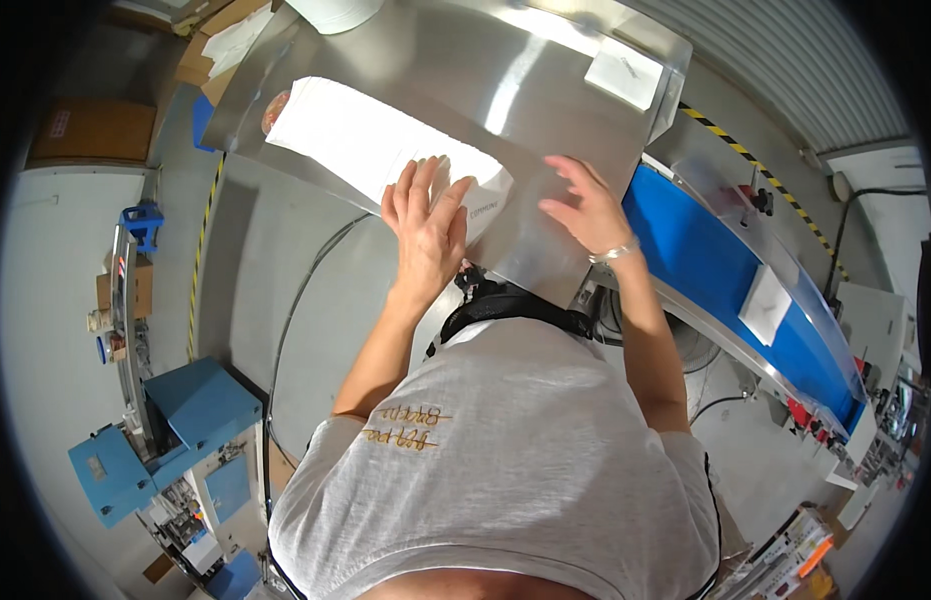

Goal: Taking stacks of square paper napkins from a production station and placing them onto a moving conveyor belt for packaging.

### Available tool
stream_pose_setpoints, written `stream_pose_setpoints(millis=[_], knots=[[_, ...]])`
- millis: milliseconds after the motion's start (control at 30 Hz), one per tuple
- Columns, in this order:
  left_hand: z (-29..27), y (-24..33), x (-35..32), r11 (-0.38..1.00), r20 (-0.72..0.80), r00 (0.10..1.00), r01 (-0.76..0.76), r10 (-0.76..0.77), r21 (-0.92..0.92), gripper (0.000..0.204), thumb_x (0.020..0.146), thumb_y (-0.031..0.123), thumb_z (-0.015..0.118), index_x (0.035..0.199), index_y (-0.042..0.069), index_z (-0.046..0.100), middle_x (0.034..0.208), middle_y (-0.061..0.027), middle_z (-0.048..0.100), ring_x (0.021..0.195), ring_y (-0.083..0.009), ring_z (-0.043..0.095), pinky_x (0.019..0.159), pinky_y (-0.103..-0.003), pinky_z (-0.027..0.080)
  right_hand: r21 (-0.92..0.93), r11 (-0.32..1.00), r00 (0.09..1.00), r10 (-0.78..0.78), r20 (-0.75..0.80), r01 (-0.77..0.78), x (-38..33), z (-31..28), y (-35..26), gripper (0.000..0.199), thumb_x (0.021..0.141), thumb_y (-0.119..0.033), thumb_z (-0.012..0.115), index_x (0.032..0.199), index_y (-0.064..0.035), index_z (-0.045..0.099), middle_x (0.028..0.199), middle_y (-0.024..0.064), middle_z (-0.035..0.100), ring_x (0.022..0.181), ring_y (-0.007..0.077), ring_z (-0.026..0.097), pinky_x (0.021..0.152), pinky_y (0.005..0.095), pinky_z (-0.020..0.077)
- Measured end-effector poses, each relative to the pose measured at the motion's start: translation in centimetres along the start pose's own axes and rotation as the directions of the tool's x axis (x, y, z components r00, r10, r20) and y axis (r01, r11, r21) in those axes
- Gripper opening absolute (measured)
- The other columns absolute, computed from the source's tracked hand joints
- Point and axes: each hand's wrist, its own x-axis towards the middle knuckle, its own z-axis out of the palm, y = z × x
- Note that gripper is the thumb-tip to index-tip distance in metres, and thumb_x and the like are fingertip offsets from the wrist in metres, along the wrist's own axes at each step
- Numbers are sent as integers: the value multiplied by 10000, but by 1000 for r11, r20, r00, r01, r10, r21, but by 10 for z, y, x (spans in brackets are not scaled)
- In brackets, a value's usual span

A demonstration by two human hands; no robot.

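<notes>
A long row of white, flat paper-like packets lies slantwise on the steel table. At its far left end sits a round reddish-brown thing, partly covered by the row. My left hand rests on the near right end of this row, fingers spread over its edge and thumb on its top. To the right, my right hand is held over bare steel, apart from the row. Its thumb and fingers are apart and nothing is between them.
The steel table bears a white packet at back right and a white bucket at the far edge. A blue conveyor belt with another white packet runs on the right. Blue machine boxes stand left.
</notes>
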Motion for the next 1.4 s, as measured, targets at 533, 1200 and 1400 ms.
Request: stream_pose_setpoints(millis=[533,1200,1400], knots=[[-4,-9,3,998,22,999,-26,27,-50,327,727,141,701,1050,152,653,1370,-170,373,1308,-397,266,1054,-539,142,148,979,949,-177,263,141,42,28,8,265,757,-93,734,991,-43,619,1103,56,556,1002,155,548,871,288,457],[-2,-8,0,997,46,997,-65,63,50,367,711,78,690,1054,204,661,1365,-192,373,1287,-419,289,1037,-546,168,286,953,988,-126,83,98,10,43,13,278,743,-61,738,992,-19,621,956,57,628,886,136,594,790,263,485],[-5,-10,5,998,61,997,-54,54,-12,342,714,109,698,1044,191,665,1393,-200,338,1298,-423,267,1040,-544,154,287,958,954,-102,283,17,26,45,25,249,836,-99,670,1059,-33,580,950,18,622,878,84,571,780,246,477]])
